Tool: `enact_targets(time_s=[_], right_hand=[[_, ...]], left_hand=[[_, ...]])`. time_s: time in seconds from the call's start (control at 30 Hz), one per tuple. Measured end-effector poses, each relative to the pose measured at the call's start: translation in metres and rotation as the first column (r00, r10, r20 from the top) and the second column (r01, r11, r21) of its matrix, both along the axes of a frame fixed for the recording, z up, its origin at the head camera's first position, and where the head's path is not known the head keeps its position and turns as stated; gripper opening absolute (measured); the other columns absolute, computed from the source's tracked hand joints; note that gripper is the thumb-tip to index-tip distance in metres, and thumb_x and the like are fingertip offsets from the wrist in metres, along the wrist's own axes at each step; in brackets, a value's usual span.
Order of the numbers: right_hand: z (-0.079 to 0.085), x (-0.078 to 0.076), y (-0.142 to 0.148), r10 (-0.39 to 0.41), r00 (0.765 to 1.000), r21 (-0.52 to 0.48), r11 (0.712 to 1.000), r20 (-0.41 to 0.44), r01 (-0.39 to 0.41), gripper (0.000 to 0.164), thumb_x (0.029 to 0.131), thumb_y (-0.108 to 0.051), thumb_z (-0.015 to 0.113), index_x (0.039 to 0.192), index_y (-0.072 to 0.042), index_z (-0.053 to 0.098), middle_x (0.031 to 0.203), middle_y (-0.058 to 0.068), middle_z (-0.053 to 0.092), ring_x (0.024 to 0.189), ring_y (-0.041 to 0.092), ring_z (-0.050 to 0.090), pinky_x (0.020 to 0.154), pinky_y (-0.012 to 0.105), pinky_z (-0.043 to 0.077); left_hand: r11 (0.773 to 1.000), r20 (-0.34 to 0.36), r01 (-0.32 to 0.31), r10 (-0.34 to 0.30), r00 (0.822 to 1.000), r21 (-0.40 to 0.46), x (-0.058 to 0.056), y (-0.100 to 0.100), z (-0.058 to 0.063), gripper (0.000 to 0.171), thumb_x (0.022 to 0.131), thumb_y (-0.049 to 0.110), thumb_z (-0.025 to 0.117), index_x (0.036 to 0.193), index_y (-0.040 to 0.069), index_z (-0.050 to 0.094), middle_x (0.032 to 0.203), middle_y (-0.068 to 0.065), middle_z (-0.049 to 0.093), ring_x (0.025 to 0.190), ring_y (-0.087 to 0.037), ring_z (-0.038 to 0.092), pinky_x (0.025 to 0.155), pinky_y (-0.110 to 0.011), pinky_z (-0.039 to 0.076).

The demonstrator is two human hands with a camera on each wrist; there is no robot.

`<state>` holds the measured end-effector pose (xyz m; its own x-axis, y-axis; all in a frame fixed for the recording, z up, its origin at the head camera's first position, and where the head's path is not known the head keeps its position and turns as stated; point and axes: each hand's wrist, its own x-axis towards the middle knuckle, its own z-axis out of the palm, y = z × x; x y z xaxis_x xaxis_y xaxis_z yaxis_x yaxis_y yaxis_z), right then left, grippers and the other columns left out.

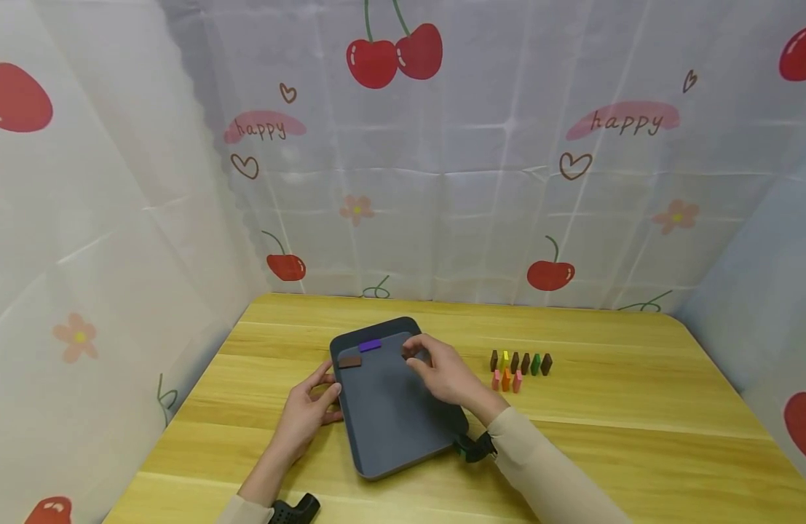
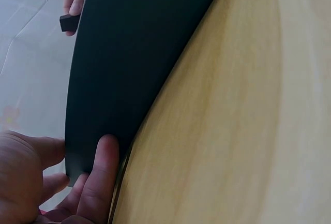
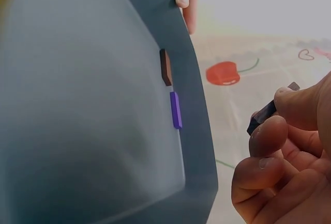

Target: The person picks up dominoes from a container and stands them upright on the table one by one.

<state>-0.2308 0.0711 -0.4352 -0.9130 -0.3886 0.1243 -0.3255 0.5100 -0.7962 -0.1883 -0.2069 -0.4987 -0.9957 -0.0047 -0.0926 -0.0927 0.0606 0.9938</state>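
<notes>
A grey rectangular tray (image 1: 403, 415) lies aslant on the table. My left hand (image 1: 307, 409) grips its left side, the thumb at the rim and the fingers against the dark outer wall (image 2: 129, 53). Over the tray's far right part, my right hand (image 1: 442, 370) pinches a dark domino block (image 3: 265, 115) between thumb and forefinger. Inside, along the far wall, a brown domino block (image 1: 349, 362) and a purple domino block (image 1: 370, 346) stand end to end with a small gap between them.
Right of the tray, several domino blocks stand upright in two rows: a back row with dark brown, yellow and green (image 1: 536, 364) ones, and a front row of two pink and one orange (image 1: 506, 380). A cherry-print curtain (image 1: 442, 218) hangs behind the wooden table (image 1: 612, 429).
</notes>
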Motion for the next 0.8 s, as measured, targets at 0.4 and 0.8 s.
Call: enact_targets(time_s=[0.4, 0.8], right_hand=[[-0.005, 0.012, 0.029, -0.033, 0.999, 0.015, 0.999, -0.012, 0.033, 0.032, 0.105, -0.018, 0.061, 0.136, -0.015, 0.065, 0.131, 0.001, 0.065, 0.109, 0.018, 0.059, 0.090, 0.035, 0.053], [-0.009, 0.026, 0.058, -0.051, 0.996, -0.052, 0.997, 0.069, 0.055, 0.030, 0.104, -0.016, 0.062, 0.134, -0.015, 0.065, 0.129, 0.007, 0.066, 0.073, 0.018, 0.057, 0.059, 0.027, 0.049]], left_hand=[[1.000, -0.008, -0.002, 0.001, 1.000, -0.009, -0.001, -0.001, -0.003, 0.059, 0.105, 0.012, 0.060, 0.160, 0.015, 0.039, 0.140, -0.022, 0.047, 0.111, -0.029, 0.069, 0.076, -0.038, 0.067], [1.000, 0.003, 0.002, -0.002, 1.000, 0.001, -0.002, -0.002, -0.004, 0.059, 0.106, 0.011, 0.059, 0.161, 0.016, 0.038, 0.141, -0.021, 0.047, 0.109, -0.030, 0.069, 0.076, -0.039, 0.067]])
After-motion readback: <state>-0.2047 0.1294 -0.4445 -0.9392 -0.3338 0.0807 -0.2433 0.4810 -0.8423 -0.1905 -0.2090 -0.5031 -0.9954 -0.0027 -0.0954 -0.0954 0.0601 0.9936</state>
